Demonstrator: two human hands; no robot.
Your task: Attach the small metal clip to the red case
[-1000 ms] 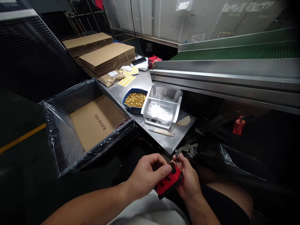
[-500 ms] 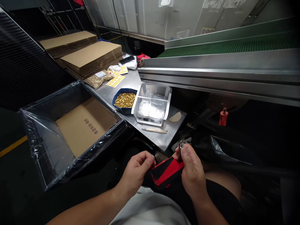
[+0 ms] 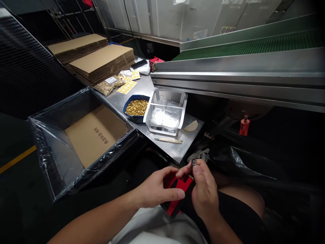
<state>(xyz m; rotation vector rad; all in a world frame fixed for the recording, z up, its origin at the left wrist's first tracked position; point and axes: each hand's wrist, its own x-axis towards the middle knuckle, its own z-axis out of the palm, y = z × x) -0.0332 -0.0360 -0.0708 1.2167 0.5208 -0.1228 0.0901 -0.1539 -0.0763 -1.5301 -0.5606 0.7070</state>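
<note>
Gently steady red-and-black case (image 3: 177,195) clasped in left hand (image 3: 157,189) while right hand (image 3: 204,189) pinches small metal clip (image 3: 194,163).

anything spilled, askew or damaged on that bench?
Nothing stands out. The gold parts sit inside the blue tray, the clear bin is upright, the cardboard stacks are tidy. Both hands hold the red-and-black piece over the lap.

A steel table (image 3: 177,152) runs away from the viewer beside a conveyor. On it lie a pale pen-like tool (image 3: 168,140) near the front edge, a clear plastic tray (image 3: 166,112), a blue bowl of small gold pieces (image 3: 136,108) touching it, yellow sticker sheets (image 3: 126,86), a bag of gold pieces (image 3: 109,85) and stacked flat cardboard (image 3: 103,62).
</note>
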